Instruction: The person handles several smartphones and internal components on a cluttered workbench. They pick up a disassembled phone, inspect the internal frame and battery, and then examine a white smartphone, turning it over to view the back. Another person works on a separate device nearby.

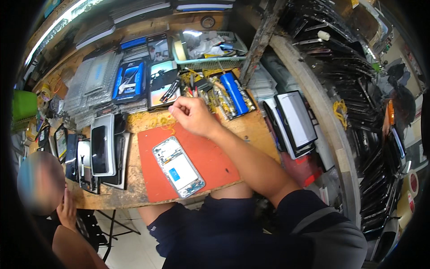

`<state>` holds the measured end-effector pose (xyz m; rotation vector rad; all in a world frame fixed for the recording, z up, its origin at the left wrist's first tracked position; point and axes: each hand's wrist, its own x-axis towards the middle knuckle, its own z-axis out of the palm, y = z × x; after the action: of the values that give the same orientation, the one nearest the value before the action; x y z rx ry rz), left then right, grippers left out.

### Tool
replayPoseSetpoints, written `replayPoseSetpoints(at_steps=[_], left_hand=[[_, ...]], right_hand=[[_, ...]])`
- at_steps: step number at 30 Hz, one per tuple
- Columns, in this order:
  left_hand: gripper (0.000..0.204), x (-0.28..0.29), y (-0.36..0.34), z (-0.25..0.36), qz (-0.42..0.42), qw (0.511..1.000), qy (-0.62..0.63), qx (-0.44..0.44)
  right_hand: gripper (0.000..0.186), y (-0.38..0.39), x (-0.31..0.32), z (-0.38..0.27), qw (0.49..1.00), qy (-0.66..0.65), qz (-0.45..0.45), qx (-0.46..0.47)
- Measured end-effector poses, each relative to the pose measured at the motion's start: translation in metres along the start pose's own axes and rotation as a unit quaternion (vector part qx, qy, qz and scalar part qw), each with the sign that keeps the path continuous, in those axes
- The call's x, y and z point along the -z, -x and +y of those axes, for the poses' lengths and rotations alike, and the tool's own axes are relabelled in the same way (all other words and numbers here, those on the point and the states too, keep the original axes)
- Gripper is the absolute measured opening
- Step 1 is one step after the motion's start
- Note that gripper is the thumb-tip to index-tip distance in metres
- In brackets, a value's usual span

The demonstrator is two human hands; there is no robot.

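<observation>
My right hand [192, 114] is raised over the back edge of the orange-red mat [224, 163], fingers curled and thumb close to the index finger; whatever they hold, if anything, is too small to make out. It is near yellow rubber bands [162, 122] and a tray of hand tools [215, 101] with a blue cylindrical item [234, 93]. Below my hand, an opened phone [179, 168] with exposed inner parts and a small blue label lies on the mat. My left hand is not in view.
Stacked phones [103, 150] line the bench's left, below clear plastic packs [92, 78]. A green basket [238, 49] stands behind. A wooden post and beam [316, 83] bound the right, beside densely piled dark panels [336, 54]. Another person [76, 242] sits at lower left.
</observation>
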<state>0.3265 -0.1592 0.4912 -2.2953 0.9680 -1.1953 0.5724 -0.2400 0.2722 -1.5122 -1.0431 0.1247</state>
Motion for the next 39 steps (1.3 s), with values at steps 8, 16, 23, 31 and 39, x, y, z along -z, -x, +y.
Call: replayPoseSetpoints(at_steps=[8, 16, 23, 31, 39], left_hand=[[0.043, 0.001, 0.027, 0.033, 0.122, 0.967, 0.047, 0.218], [0.045, -0.055, 0.082, 0.139, -0.014, 0.715, 0.314, 0.624], [0.09, -0.085, 0.083, 0.175, -0.141, 0.746, 0.245, 0.603], [0.088, -0.095, 0.093, 0.16, -0.112, 0.717, 0.258, 0.638], [0.073, -0.126, 0.094, 0.143, -0.109, 0.711, 0.138, 0.681]], right_hand=[[0.014, 0.001, 0.007, 0.003, 1.0, 0.009, -0.028, 0.007], [0.02, 0.005, -0.001, -0.011, 0.998, 0.023, -0.047, -0.023], [0.021, 0.006, -0.003, -0.01, 0.998, 0.035, -0.05, -0.014], [0.021, 0.006, -0.002, -0.01, 0.999, 0.023, -0.046, 0.0], [0.022, 0.006, -0.002, -0.014, 0.998, 0.008, -0.054, -0.012]])
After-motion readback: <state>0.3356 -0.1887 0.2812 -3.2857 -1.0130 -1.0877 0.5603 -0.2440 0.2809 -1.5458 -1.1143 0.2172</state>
